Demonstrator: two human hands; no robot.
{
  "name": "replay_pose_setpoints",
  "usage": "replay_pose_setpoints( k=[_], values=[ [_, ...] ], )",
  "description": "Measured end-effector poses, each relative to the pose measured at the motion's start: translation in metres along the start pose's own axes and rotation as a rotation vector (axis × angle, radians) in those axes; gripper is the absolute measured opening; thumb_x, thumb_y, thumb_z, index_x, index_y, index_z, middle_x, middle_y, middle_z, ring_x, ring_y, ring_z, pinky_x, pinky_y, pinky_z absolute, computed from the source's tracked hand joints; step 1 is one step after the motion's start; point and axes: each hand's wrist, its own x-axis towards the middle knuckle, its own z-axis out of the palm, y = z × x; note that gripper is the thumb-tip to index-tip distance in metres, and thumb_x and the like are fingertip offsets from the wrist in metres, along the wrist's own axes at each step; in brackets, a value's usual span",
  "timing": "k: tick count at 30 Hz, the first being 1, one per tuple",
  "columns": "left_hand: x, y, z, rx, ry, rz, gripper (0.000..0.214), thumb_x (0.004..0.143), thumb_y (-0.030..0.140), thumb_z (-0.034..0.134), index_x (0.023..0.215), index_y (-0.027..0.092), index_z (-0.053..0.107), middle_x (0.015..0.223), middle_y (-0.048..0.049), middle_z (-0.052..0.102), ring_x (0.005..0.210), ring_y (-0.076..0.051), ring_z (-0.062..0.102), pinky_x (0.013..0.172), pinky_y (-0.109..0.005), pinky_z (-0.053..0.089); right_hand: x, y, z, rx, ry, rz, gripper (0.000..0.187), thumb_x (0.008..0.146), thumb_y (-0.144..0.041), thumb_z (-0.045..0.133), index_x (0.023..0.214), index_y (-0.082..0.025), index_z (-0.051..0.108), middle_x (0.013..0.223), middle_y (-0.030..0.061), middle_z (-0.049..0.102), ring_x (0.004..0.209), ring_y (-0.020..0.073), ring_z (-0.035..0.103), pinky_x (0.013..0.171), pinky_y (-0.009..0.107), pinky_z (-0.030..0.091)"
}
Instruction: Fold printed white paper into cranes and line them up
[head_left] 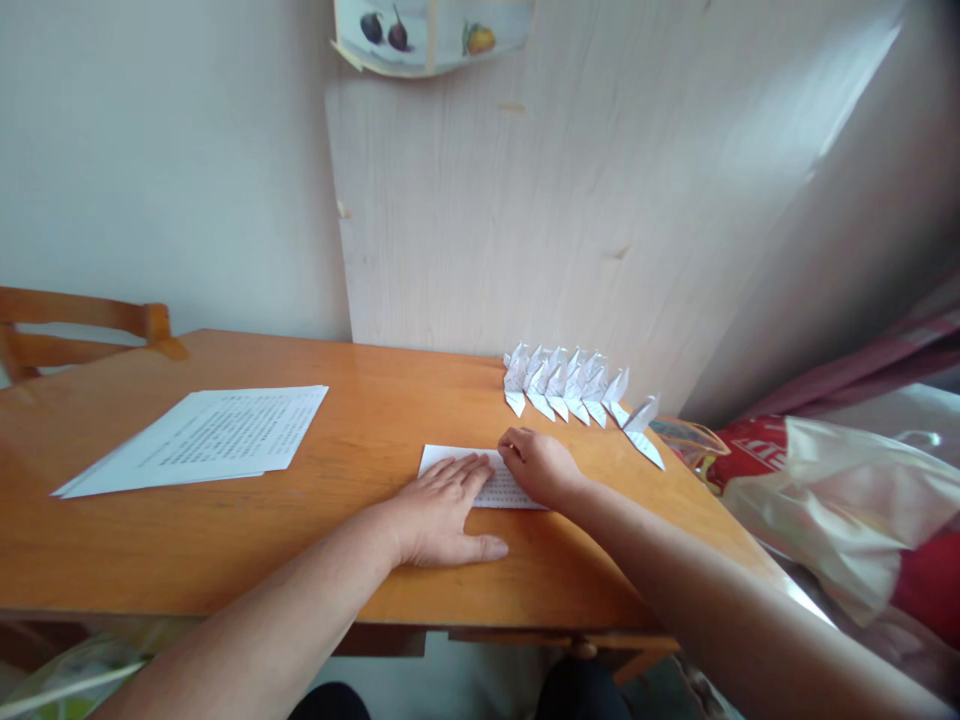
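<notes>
A folded sheet of printed paper (501, 490) lies on the wooden table in front of me. My left hand (448, 505) rests flat across its left part, fingers stretched out and thumb apart on the table. On the paper's right side sits my right hand (541, 465), its fingers curled in and pressed to the upper edge. Whether those fingers pinch the paper is hidden. Behind my right hand stand several folded white paper figures (566, 385) in close rows, with one figure (643, 432) set a little apart at the right.
A stack of printed sheets (225, 435) lies on the left of the table (375, 400). Plastic bags (840, 500) crowd the table's right edge. A wooden chair (82, 318) stands at the far left, and a fruit picture (435, 35) hangs on the wall behind.
</notes>
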Motion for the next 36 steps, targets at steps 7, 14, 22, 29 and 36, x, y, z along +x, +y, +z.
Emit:
replay_pose_setpoints(
  k=[7,14,22,29,36],
  values=[
    [-0.001,0.002,0.000,-0.003,0.026,-0.003,0.108,0.079,0.085,0.043,0.155,0.010,0.026,0.164,-0.0191,0.019,0.152,-0.033,0.015,0.124,-0.047,0.017,0.013,-0.006,0.019,-0.089,-0.038,0.157,0.034,0.099,-0.049,0.043,0.100,-0.021,0.062,0.092,0.0089,0.074,0.085,0.0240,0.069,0.066,0.029,0.041],
    [-0.002,0.001,0.002,-0.043,0.081,0.005,0.103,0.078,0.080,0.052,0.153,0.014,0.029,0.164,-0.0159,0.022,0.151,-0.033,0.019,0.123,-0.045,0.020,0.015,-0.010,0.028,-0.154,-0.044,0.229,0.034,0.098,-0.051,0.041,0.106,-0.023,0.058,0.096,0.0088,0.074,0.091,0.0260,0.070,0.071,0.032,0.044],
    [-0.002,0.002,0.000,-0.048,0.063,-0.005,0.103,0.078,0.079,0.055,0.155,0.016,0.026,0.165,-0.0154,0.019,0.152,-0.034,0.017,0.123,-0.047,0.020,0.013,-0.010,0.027,-0.154,-0.035,0.215,0.034,0.098,-0.052,0.041,0.105,-0.023,0.056,0.097,0.0084,0.074,0.090,0.0273,0.071,0.071,0.034,0.045],
    [-0.005,0.010,-0.006,0.062,0.020,0.016,0.095,0.085,0.076,0.048,0.154,0.013,0.032,0.164,-0.0173,0.022,0.152,-0.033,0.018,0.124,-0.048,0.016,0.014,-0.011,0.027,-0.143,-0.032,0.211,0.033,0.097,-0.051,0.044,0.106,-0.022,0.056,0.099,0.0100,0.074,0.093,0.0277,0.071,0.072,0.034,0.046],
    [-0.019,0.028,0.004,0.071,0.071,-0.017,0.092,0.087,0.080,0.038,0.157,0.021,0.027,0.164,-0.0152,0.020,0.152,-0.036,0.015,0.122,-0.053,0.017,0.015,-0.011,0.027,-0.135,-0.050,0.215,0.034,0.097,-0.052,0.045,0.108,-0.021,0.056,0.100,0.0114,0.074,0.094,0.0281,0.071,0.075,0.035,0.047]
  ],
)
